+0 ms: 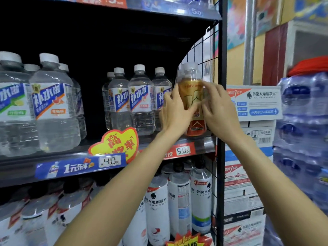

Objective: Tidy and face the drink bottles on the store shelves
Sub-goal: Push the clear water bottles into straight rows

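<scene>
An orange-gold drink bottle [192,96] with a clear cap stands upright at the right end of the middle shelf [71,157], close to the wire side panel. My left hand [174,110] wraps its left side and my right hand [215,110] wraps its right side, so both grip it. To its left stand three clear water bottles with blue labels [140,100], labels facing out. Bigger bottles of the same drink [53,103] fill the shelf's left end.
A black gap lies between the two groups of water bottles. A yellow-red promo tag [115,141] hangs on the shelf edge. White bottles [179,197] stand on the shelf below. Cartons [255,110] and shrink-wrapped water packs [301,132] are stacked to the right.
</scene>
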The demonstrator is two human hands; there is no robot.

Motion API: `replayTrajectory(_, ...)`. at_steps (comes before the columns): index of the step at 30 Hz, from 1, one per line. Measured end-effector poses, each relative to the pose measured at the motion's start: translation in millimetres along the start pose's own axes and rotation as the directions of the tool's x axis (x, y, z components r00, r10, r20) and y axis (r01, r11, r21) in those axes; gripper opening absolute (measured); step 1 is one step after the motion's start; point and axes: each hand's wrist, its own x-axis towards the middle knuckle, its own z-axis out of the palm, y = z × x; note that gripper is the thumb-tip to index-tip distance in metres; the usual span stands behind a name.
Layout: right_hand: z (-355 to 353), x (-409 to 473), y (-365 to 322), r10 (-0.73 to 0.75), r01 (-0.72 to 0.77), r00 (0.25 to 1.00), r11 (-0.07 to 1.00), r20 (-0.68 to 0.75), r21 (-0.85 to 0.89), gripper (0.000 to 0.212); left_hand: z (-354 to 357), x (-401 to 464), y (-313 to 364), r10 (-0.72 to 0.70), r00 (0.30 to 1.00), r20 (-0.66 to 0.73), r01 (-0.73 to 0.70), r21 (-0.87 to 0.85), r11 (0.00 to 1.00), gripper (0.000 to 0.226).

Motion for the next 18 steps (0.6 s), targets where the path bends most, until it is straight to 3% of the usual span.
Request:
replayTrajectory(3, 0.8, -3.7, 7.6, -0.143, 0.102, 0.985, 0.936, -0.099, -0.336, 0.047, 2.5, 2.2, -4.7, -0.044, 0.998, 0.033, 0.05, -0.194, 0.98, 0.058)
replayTrajectory(6, 6.6, -10.5, 12.7, -0.104, 0.084, 0.994, 0.904, -0.027, -0.419, 0.067, 1.3, 3.5, -10.1, -0.117, 0.991, 0.058, 0.129, -0.299, 0.945, 0.051)
replayTrajectory(11, 10.1, -16.9, 16.0, -0.003, -0.005, 1.0, 0.922, -0.02, -0.388, 0.084, 11.5, 13.1, -4.7, -0.209, 0.968, 0.136, 0.249, -0.537, 0.806, 0.06)
replayTrajectory(14, 6.5, -17.6, 16.0, 0.05, -0.054, 0.999, 0.943, -0.022, -0.327, 0.079, 20.9, 14.8, 10.5, -0.228, 0.955, 0.191, 0.298, -0.59, 0.751, 0.067)
replayTrajectory(18, 2.6, -21.8, 22.6, 0.109, -0.102, 0.994, 0.979, 0.029, -0.179, 0.068, 28.0, 12.7, 21.7, -0.276, 0.938, 0.212, 0.347, -0.546, 0.762, 0.061)
